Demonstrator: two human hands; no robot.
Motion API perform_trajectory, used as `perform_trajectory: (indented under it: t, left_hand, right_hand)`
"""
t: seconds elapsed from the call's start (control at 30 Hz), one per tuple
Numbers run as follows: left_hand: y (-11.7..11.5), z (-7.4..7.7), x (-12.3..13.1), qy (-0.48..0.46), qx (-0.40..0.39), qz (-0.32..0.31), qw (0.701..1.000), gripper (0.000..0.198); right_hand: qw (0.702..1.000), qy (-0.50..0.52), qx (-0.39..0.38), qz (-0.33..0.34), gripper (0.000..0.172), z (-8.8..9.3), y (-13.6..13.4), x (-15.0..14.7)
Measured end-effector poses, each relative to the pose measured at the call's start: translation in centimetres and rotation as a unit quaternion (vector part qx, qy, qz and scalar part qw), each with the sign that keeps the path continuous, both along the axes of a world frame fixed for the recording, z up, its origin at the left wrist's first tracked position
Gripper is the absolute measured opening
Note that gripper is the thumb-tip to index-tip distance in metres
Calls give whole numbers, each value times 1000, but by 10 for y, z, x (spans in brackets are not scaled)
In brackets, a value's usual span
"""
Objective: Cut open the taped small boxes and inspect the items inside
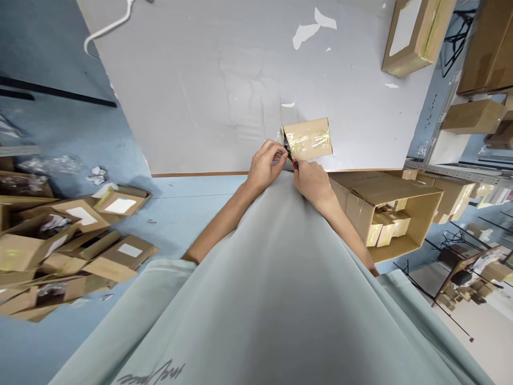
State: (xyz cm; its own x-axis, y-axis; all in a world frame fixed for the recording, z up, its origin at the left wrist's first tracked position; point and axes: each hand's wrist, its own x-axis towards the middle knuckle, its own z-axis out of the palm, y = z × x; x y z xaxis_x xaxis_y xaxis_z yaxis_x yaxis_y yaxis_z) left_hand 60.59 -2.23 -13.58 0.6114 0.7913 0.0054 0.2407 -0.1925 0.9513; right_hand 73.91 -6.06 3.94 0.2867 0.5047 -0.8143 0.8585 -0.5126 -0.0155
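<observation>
I log the box (308,126) as matt brown cardboard, banded with glossy clear tape (310,142) that glares. The table (192,80) reads smooth matt white, with a wood edge strip. The tool (295,163) shows red plastic. The shirt (256,299) is soft matt cloth. The carton (385,188) is raw cardboard.

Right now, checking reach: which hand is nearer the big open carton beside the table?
Right. The right hand is just left of the open carton, close to its flap; the left hand is farther left, beyond the right hand, by the small taped box.
</observation>
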Motion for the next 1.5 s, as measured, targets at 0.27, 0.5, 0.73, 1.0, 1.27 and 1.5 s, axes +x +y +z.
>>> perform_trajectory:
  t: [0.27,0.5,0.73,1.0,1.27,1.5]
  left_hand:
    - [10,19,2,39,43,51,997,26]
    - [27,38,72,70,147,-102,981,46]
    - [26,26,92,122,132,-185,966,81]
    - [29,26,89,141,136,-181,964,75]
    - [29,16,88,123,130,-158,971,63]
    - [29,14,88,106,113,-155,976,58]
  right_hand:
    - [986,12,125,-112,44,19,-43,38]
    - [963,-66,194,-173,51,-7,-62,82]
    - [970,-28,187,-154,56,-16,-49,96]
    - [978,-4,168,-121,55,-29,-31,110]
    - [989,-47,112,-83,56,-21,-22,94]
    - [985,-74,116,-100,60,-27,-21,87]
